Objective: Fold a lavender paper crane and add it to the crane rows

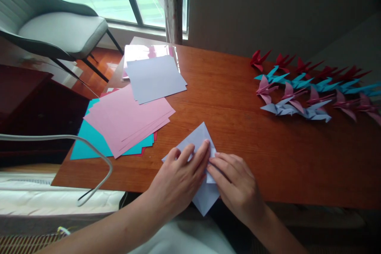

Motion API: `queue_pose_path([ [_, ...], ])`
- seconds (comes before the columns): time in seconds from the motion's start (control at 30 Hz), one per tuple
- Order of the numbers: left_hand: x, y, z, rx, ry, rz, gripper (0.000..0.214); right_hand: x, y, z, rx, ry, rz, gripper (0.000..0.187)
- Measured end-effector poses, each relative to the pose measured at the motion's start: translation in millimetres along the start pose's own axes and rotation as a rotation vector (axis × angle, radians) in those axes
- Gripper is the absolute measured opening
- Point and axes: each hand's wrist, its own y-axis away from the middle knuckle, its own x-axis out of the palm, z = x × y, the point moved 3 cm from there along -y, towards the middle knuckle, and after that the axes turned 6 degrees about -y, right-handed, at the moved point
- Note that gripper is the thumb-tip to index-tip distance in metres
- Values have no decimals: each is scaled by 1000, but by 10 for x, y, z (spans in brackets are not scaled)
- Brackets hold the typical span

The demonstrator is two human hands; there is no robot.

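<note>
A pale lavender sheet of origami paper (199, 138), partly folded, lies at the table's front edge, one corner jutting past it. My left hand (181, 174) rests across the paper with its fingers apart, pressing it down near the centre. On the right side, my right hand (235, 184) has its fingers and thumb closed on a folded flap of that paper. Both hands' fingertips almost meet over the crease. Parts of the folds are hidden beneath the fingers.
Stacks of pink paper (131, 115), turquoise paper (95, 139) and pale lavender paper (156, 79) lie at left. Rows of red cranes (258, 60), turquoise cranes (272, 74), pink cranes (266, 89) and lavender cranes (317, 112) stand at right. A white cable (98, 152) loops beside the table (220, 87).
</note>
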Motion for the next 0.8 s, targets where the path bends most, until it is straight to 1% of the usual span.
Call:
queue_pose_path([
  [0.13,3,3,-1,-1,-4,9,43,-8,26,1,11,-5,14,32],
  [0.43,0,-7,-3,5,-23,13,43,-22,10,17,37,-22,-13,35],
  [0.53,-9,-8,0,10,-18,17,43,-67,-10,26,57,-87,-14,30],
  [0.63,-21,-11,6,6,-21,16,45,-135,-69,-60,154,-259,-30,23],
  [0.7,-25,-15,6,4,-30,11,48,-155,-138,-193,272,-333,-49,20],
  [0.77,-24,-18,2,5,-38,8,50,-139,-232,-351,367,-312,-61,14],
  [0.8,-21,-20,1,6,-41,8,50,-116,-289,-423,389,-271,-55,11],
])
